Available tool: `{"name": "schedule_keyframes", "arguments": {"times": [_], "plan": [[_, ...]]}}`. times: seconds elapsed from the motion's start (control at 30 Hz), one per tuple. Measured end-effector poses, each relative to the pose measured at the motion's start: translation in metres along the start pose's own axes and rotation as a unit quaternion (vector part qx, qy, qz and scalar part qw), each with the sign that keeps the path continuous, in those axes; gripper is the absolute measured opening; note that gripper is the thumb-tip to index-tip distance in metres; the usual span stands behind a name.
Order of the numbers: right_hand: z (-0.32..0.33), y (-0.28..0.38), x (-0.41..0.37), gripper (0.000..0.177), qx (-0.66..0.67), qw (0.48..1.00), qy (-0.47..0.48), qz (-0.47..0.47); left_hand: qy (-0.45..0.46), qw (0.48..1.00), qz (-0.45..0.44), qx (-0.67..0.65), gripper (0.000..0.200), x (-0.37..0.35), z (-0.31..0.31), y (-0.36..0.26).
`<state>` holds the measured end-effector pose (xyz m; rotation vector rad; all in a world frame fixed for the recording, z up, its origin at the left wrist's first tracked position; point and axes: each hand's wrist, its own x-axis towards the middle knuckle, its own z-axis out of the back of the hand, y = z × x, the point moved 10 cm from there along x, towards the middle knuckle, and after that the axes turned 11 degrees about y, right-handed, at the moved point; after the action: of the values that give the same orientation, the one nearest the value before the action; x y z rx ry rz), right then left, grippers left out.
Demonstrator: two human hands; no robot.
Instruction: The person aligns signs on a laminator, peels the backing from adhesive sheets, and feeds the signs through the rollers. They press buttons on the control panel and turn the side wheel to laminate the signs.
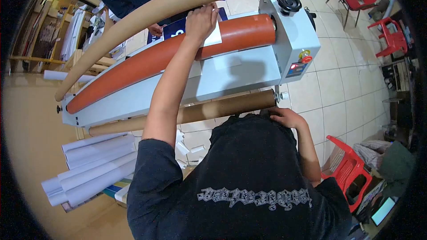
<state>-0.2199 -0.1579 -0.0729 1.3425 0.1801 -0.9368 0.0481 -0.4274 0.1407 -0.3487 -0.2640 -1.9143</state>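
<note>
My left hand (202, 21) reaches over the orange-red roller (247, 32) of a laminating machine. Its fingers are bent and closed at a blue and white printed sheet (215, 38) that lies over the roller; the fingertips are mostly hidden. My right hand (288, 118) is low, by the hem of my black shirt (249, 160) and near the end of the lower brown roll (222, 108). Its fingers are partly spread and hold nothing that I can see. Across the machine, another person's hand (155, 30) is at the sheet's far left side.
A tan roll (178, 1) spans above the roller. The machine's end housing (296, 40) carries a black handwheel (288, 2) and a red stop button (306, 58). Rolled white sheets (95, 164) lie lower left. Red chairs (349, 169) stand on the tiled floor at right.
</note>
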Motion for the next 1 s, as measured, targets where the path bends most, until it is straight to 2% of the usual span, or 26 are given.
{"name": "schedule_keyframes", "arguments": {"times": [0.13,0.17,0.2,0.3,0.37,0.43,0.53,0.57,0.63,0.67,0.7,0.83,0.87,0.93,0.97,1.0], "plan": [[0.005,0.009,0.001,0.045,-0.034,0.999,0.028,-0.011,-0.049,0.996,-0.058,0.052,0.025,-0.037,0.053,-0.009],[0.008,0.023,-0.005,0.046,-0.015,0.999,0.047,-0.024,-0.067,0.995,-0.06,0.033,0.028,-0.054,0.076,-0.009],[0.005,0.005,0.003,0.047,-0.037,0.999,0.036,-0.018,-0.085,0.994,-0.063,0.015,0.031,-0.077,0.099,-0.01],[0.008,0.002,0.0,0.046,-0.044,0.998,0.044,-0.018,-0.047,0.999,0.012,-0.005,0.056,-0.175,0.132,0.007],[0.004,-0.009,0.001,0.047,-0.061,0.995,0.071,-0.039,-0.011,0.996,0.085,0.026,0.058,-0.255,0.134,0.012],[0.002,-0.016,0.003,0.047,-0.067,0.994,0.077,-0.047,0.027,0.989,0.138,0.04,0.055,-0.349,0.11,0.015],[0.0,-0.01,0.007,0.05,-0.062,0.992,0.088,-0.061,0.108,0.965,0.24,0.007,0.045,-0.452,0.072,0.01],[-0.007,-0.018,0.011,0.05,-0.081,0.99,0.095,-0.059,0.11,0.964,0.241,0.003,0.045,-0.475,0.06,0.004],[-0.017,-0.029,0.018,0.05,-0.1,0.988,0.101,-0.061,0.131,0.937,0.324,-0.014,0.041,-0.52,0.026,0.008],[-0.024,-0.033,0.021,0.051,-0.122,0.983,0.12,-0.06,0.132,0.937,0.323,-0.017,0.041,-0.534,0.009,0.004],[-0.031,-0.033,0.023,0.051,-0.145,0.978,0.138,-0.06,0.144,0.922,0.359,-0.024,0.04,-0.551,-0.011,0.005],[-0.033,0.007,0.014,0.051,-0.162,0.963,0.185,-0.108,0.155,0.874,0.458,-0.045,0.035,-0.606,-0.09,0.008],[-0.035,0.005,0.016,0.051,-0.164,0.964,0.179,-0.111,0.226,0.836,0.499,-0.038,0.048,-0.636,-0.131,0.01],[-0.043,-0.005,0.017,0.05,-0.189,0.959,0.178,-0.115,0.418,0.76,0.491,0.079,0.063,-0.662,-0.179,-0.016],[-0.048,-0.011,0.016,0.05,-0.196,0.957,0.178,-0.121,0.417,0.759,0.494,0.07,0.063,-0.662,-0.195,-0.02],[-0.051,-0.011,0.018,0.05,-0.212,0.955,0.175,-0.109,0.545,0.676,0.494,-0.037,0.067,-0.674,-0.235,-0.033]]}}
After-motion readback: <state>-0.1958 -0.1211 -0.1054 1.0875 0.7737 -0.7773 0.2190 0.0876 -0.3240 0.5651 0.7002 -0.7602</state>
